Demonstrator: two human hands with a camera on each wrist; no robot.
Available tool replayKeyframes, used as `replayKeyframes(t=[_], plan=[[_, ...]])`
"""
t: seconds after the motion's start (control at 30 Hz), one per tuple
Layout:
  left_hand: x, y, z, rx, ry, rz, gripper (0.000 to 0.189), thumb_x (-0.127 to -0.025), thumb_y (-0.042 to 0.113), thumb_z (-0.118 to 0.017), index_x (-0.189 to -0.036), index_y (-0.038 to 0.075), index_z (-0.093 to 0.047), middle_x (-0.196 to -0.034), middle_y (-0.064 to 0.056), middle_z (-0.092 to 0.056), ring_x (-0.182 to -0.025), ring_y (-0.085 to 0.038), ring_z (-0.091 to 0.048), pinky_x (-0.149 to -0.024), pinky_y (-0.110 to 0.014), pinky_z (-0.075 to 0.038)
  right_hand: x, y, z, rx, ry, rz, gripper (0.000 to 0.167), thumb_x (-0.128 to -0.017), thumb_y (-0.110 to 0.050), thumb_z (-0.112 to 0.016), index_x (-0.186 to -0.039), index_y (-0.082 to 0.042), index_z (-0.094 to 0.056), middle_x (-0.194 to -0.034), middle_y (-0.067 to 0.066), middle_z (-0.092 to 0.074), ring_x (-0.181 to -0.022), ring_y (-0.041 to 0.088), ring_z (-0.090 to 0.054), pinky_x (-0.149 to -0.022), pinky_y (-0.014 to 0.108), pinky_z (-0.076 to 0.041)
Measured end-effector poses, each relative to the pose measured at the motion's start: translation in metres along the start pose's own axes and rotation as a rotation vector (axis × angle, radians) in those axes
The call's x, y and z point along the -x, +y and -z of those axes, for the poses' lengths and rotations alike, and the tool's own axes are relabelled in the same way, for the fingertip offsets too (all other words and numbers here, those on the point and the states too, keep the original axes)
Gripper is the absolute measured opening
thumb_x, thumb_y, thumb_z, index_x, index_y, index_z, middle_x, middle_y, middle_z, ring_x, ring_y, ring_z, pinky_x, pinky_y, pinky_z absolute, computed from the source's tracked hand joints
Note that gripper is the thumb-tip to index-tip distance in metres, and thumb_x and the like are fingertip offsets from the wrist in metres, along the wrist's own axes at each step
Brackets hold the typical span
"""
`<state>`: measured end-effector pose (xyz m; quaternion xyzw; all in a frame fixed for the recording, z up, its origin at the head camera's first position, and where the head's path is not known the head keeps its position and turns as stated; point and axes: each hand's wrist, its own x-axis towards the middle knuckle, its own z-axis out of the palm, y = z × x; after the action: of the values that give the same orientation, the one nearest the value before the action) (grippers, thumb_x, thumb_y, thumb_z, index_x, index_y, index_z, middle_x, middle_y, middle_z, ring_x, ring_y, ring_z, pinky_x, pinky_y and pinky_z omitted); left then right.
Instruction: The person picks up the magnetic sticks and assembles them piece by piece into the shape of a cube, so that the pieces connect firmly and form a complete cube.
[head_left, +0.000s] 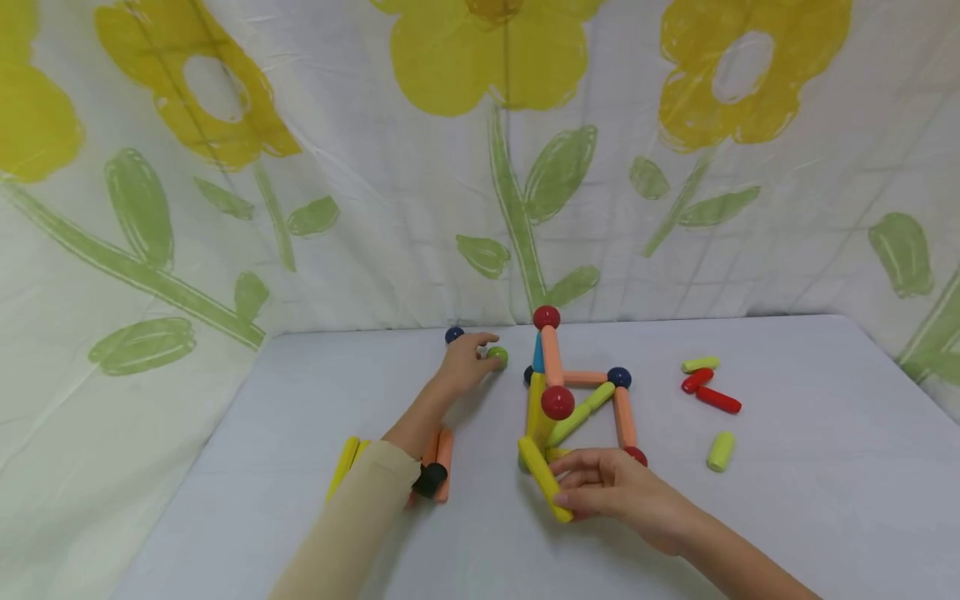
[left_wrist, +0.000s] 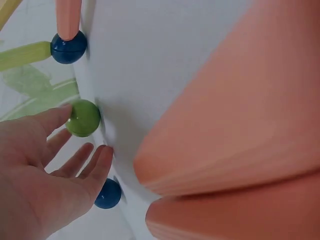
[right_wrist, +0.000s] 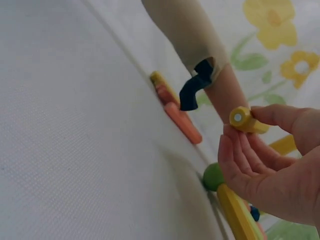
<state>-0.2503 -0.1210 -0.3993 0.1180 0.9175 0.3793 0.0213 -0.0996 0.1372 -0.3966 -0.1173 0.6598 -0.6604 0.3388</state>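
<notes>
My left hand (head_left: 459, 365) reaches to the back of the table, its thumb at a green ball (head_left: 498, 359). In the left wrist view its fingers are spread, with the ball (left_wrist: 85, 119) beside the thumb tip and not enclosed. A dark blue ball (head_left: 454, 335) lies just behind that hand. My right hand (head_left: 626, 492) pinches a yellow stick (head_left: 542, 475) between thumb and fingers; the right wrist view shows a round metal spot on the stick's end (right_wrist: 238, 118). Just behind is a frame of sticks and balls, with a red ball (head_left: 547, 317) at its top.
Loose red sticks (head_left: 718, 400) and short lime pieces (head_left: 722, 451) lie at the right. Salmon sticks (head_left: 444, 465) and yellow sticks (head_left: 342, 467) lie at the left, partly hidden by the left forearm. A flowered cloth (head_left: 375, 250) hangs behind the table.
</notes>
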Motion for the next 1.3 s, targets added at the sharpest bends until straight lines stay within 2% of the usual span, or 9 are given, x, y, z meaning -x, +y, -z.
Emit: replayKeyframes(t=[0.27,0.4,0.57,0.7,0.9,1.1,1.3], plan=[[-0.005,0.0,-0.004,-0.011,-0.004,-0.003,0.03,-0.098,0.005,-0.071,-0.125,-0.008,-0.069,-0.122,-0.024,-0.071,-0.11,-0.038,-0.07,-0.094,-0.041,-0.059,0.0,0.0,0.001,0.003,-0.011,-0.011,0.049,-0.102,-0.019,-0.072,-0.14,0.009,-0.058,-0.103,0.002,-0.074,-0.095,0.015,-0.069,-0.087,0.027,-0.061],[0.001,0.005,-0.004,0.053,0.024,0.007,0.031,-0.099,0.006,-0.071,-0.126,-0.008,-0.069,-0.121,-0.024,-0.071,-0.107,-0.037,-0.07,-0.089,-0.04,-0.06,0.001,-0.002,0.002,0.013,-0.008,-0.007,0.05,-0.102,-0.019,-0.072,-0.14,0.01,-0.057,-0.104,0.003,-0.074,-0.095,0.015,-0.069,-0.087,0.027,-0.062],[0.018,0.014,0.001,0.196,0.089,0.026,0.034,-0.1,0.01,-0.072,-0.13,-0.006,-0.069,-0.122,-0.023,-0.072,-0.109,-0.037,-0.072,-0.09,-0.04,-0.061,0.001,-0.002,0.004,0.022,-0.004,-0.008,0.05,-0.102,-0.019,-0.072,-0.141,0.01,-0.057,-0.106,0.004,-0.074,-0.096,0.016,-0.07,-0.088,0.028,-0.062],[0.035,0.025,0.008,0.329,0.139,0.079,0.034,-0.101,0.015,-0.072,-0.132,0.001,-0.071,-0.124,-0.017,-0.072,-0.112,-0.033,-0.071,-0.095,-0.042,-0.059,0.002,-0.003,0.005,0.023,-0.006,0.007,0.05,-0.103,-0.018,-0.071,-0.141,0.011,-0.056,-0.107,0.004,-0.075,-0.096,0.016,-0.07,-0.088,0.029,-0.062],[0.061,0.038,0.014,0.537,0.159,0.09,0.035,-0.103,0.015,-0.069,-0.135,0.001,-0.069,-0.127,-0.017,-0.069,-0.115,-0.034,-0.07,-0.104,-0.043,-0.056,0.004,-0.005,0.006,0.02,-0.01,0.046,0.049,-0.103,-0.016,-0.069,-0.14,0.013,-0.055,-0.107,0.004,-0.074,-0.096,0.015,-0.07,-0.088,0.028,-0.061],[0.084,0.046,0.017,0.643,0.179,0.104,0.035,-0.104,0.016,-0.069,-0.136,0.003,-0.068,-0.131,-0.014,-0.068,-0.114,-0.027,-0.072,-0.108,-0.042,-0.054,0.008,-0.01,0.006,0.028,-0.009,0.063,0.047,-0.103,-0.013,-0.069,-0.14,0.012,-0.056,-0.109,0.006,-0.073,-0.098,0.015,-0.069,-0.089,0.026,-0.061],[0.106,0.053,0.019,0.682,0.128,0.113,0.035,-0.104,0.019,-0.068,-0.137,0.007,-0.068,-0.131,-0.009,-0.069,-0.115,-0.025,-0.071,-0.112,-0.044,-0.051,0.011,-0.015,0.006,0.025,-0.014,0.082,0.046,-0.103,-0.014,-0.07,-0.14,0.011,-0.056,-0.111,0.007,-0.073,-0.099,0.017,-0.069,-0.089,0.025,-0.06]])
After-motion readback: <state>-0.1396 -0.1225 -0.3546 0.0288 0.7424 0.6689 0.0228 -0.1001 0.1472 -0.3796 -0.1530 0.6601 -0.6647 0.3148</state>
